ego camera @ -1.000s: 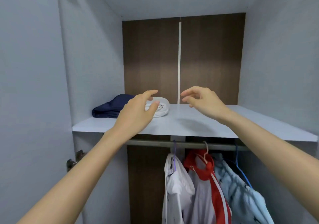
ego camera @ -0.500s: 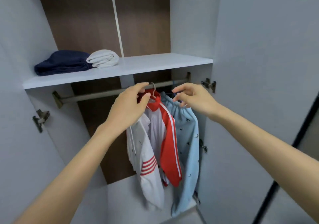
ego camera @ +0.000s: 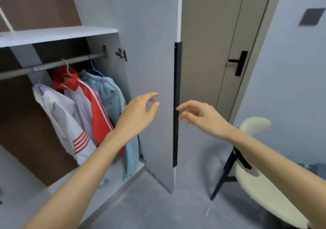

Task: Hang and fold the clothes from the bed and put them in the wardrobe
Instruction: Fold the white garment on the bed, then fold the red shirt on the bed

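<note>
My left hand and right hand hung empty, fingers loosely spread. The upright black handle of the wardrobe door stood between them, nearest my right fingertips.

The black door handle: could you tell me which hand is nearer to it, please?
Right. The right hand has its fingers at the handle, from its right; the left hand is before the door, a clear gap to the handle's left.

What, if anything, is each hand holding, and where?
Nothing: the left hand and right hand are open, either side of the long black handle of the grey wardrobe door.
</note>
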The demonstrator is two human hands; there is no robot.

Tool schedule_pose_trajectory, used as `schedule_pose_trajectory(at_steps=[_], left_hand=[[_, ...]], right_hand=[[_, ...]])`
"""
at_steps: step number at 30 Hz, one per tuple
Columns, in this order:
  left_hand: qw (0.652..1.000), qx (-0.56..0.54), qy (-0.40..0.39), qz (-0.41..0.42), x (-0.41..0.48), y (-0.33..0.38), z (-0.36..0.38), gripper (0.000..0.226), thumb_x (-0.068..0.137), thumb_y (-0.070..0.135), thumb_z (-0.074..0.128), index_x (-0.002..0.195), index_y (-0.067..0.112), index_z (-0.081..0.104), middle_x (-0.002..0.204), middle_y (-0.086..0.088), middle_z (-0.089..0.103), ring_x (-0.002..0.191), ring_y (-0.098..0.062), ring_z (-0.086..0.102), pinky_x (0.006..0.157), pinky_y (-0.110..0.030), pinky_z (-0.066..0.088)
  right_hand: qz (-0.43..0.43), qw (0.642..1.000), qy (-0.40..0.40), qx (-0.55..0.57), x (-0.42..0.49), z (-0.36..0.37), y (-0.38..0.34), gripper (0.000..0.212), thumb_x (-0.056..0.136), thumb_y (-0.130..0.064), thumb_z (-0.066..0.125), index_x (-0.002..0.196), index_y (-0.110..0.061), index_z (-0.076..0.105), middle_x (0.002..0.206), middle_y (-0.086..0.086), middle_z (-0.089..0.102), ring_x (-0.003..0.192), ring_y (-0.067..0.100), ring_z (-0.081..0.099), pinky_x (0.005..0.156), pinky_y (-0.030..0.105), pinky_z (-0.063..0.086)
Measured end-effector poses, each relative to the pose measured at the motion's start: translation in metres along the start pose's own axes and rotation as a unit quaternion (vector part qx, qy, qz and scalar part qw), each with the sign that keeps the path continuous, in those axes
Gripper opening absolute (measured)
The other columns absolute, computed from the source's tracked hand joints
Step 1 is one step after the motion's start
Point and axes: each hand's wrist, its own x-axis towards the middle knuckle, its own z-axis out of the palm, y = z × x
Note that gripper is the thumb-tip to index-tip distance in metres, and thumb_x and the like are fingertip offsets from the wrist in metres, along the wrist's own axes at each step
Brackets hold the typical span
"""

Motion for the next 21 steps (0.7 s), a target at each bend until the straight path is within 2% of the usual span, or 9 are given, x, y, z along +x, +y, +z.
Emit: schedule_pose_trajectory(at_steps=[4, 7, 11, 15, 18, 20, 21], left_hand=[[0.997, -0.03, -0.059, 0.028, -0.027, 0.066, 0.059, 0.035, 0.097, 0.031, 0.05, 0.132, 0.028, 0.054, 0.123, 0.007, 0.061, 0.111, -0.013, 0.057, 0.093, -0.03, 0.043], [0.992, -0.043, -0.107, 0.057, -0.045, 0.113, 0.102, 0.035, 0.098, 0.033, 0.048, 0.132, 0.029, 0.052, 0.124, 0.009, 0.059, 0.112, -0.013, 0.056, 0.096, -0.037, 0.045], [0.978, -0.065, -0.174, 0.097, -0.064, 0.173, 0.16, 0.036, 0.098, 0.034, 0.047, 0.134, 0.029, 0.051, 0.125, 0.009, 0.059, 0.115, -0.013, 0.055, 0.097, -0.039, 0.044], [0.953, -0.077, -0.253, 0.148, -0.083, 0.225, 0.22, 0.036, 0.098, 0.031, 0.048, 0.133, 0.026, 0.052, 0.123, 0.007, 0.061, 0.112, -0.014, 0.056, 0.094, -0.035, 0.045], [0.928, -0.092, -0.317, 0.172, -0.093, 0.257, 0.266, 0.036, 0.097, 0.029, 0.049, 0.133, 0.024, 0.053, 0.123, 0.005, 0.06, 0.107, -0.015, 0.059, 0.091, -0.034, 0.046], [0.908, -0.097, -0.36, 0.189, -0.1, 0.276, 0.297, 0.038, 0.097, 0.03, 0.049, 0.134, 0.023, 0.052, 0.125, 0.003, 0.06, 0.106, -0.016, 0.059, 0.094, -0.035, 0.046], [0.898, -0.097, -0.378, 0.201, -0.103, 0.285, 0.313, 0.038, 0.097, 0.03, 0.049, 0.135, 0.023, 0.052, 0.125, 0.002, 0.06, 0.106, -0.017, 0.059, 0.094, -0.034, 0.046]], right_hand=[[0.059, 0.997, 0.044, 0.004, -0.087, -0.047, 0.043, 0.018, 0.096, -0.015, 0.053, 0.108, -0.024, 0.064, 0.089, -0.008, 0.072, 0.077, 0.017, 0.065, 0.077, 0.025, 0.049], [0.111, 0.99, 0.083, 0.015, -0.153, -0.076, 0.078, 0.018, 0.096, -0.016, 0.052, 0.108, -0.025, 0.063, 0.09, -0.007, 0.072, 0.075, 0.012, 0.064, 0.072, 0.017, 0.048], [0.176, 0.973, 0.149, 0.02, -0.236, -0.107, 0.123, 0.018, 0.095, -0.014, 0.054, 0.105, -0.024, 0.064, 0.087, -0.007, 0.072, 0.069, 0.004, 0.064, 0.067, 0.013, 0.046], [0.253, 0.941, 0.223, 0.021, -0.308, -0.124, 0.163, 0.019, 0.094, -0.009, 0.054, 0.105, -0.02, 0.065, 0.087, -0.002, 0.072, 0.064, 0.007, 0.062, 0.059, 0.008, 0.042], [0.314, 0.911, 0.265, 0.022, -0.357, -0.129, 0.192, 0.02, 0.093, -0.01, 0.055, 0.107, -0.019, 0.065, 0.088, -0.002, 0.072, 0.067, 0.011, 0.065, 0.065, 0.014, 0.046], [0.352, 0.889, 0.293, 0.018, -0.387, -0.13, 0.208, 0.02, 0.093, -0.009, 0.055, 0.106, -0.019, 0.066, 0.088, -0.004, 0.071, 0.065, 0.007, 0.064, 0.069, 0.018, 0.049], [0.369, 0.878, 0.305, 0.014, -0.401, -0.129, 0.216, 0.019, 0.093, -0.008, 0.055, 0.106, -0.018, 0.066, 0.088, -0.004, 0.071, 0.063, 0.001, 0.063, 0.067, 0.015, 0.048]])
